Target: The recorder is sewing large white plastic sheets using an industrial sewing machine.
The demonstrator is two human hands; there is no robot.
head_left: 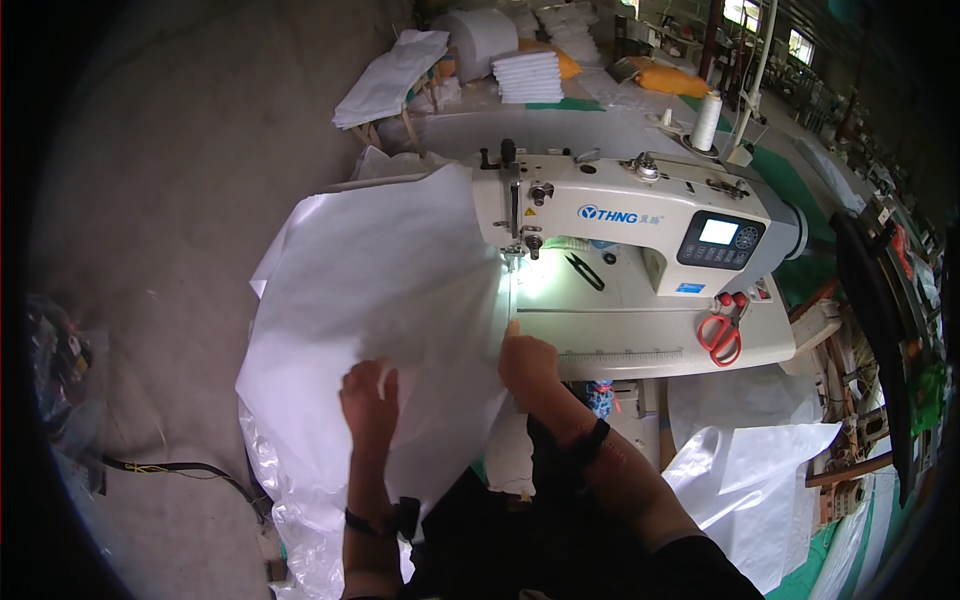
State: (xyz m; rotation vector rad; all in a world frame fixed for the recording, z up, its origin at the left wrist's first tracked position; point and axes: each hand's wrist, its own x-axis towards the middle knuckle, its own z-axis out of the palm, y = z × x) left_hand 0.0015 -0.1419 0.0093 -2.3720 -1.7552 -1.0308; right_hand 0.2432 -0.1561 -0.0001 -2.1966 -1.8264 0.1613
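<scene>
A large white sheet (370, 290), fabric or plastic film, drapes over the left side of the sewing machine (620, 205). Its right edge runs under the lit needle area. My right hand (528, 365) is closed on that edge, just nearer to me than the presser foot (513, 252), with the index finger stretched along it. Lower left, my left hand (370, 400) hovers over or rests on the sheet, fingers loosely bent and thumb apart, holding nothing I can see. Black thread snips (585, 272) lie on the machine bed.
Red-handled scissors (720, 338) lie at the bed's right end. A thread cone (706, 122) stands behind the machine. Folded white stacks (527, 77) and orange bundles (668, 78) sit at the back. More white sheeting (750, 470) hangs lower right; a black cable (190, 466) crosses the floor.
</scene>
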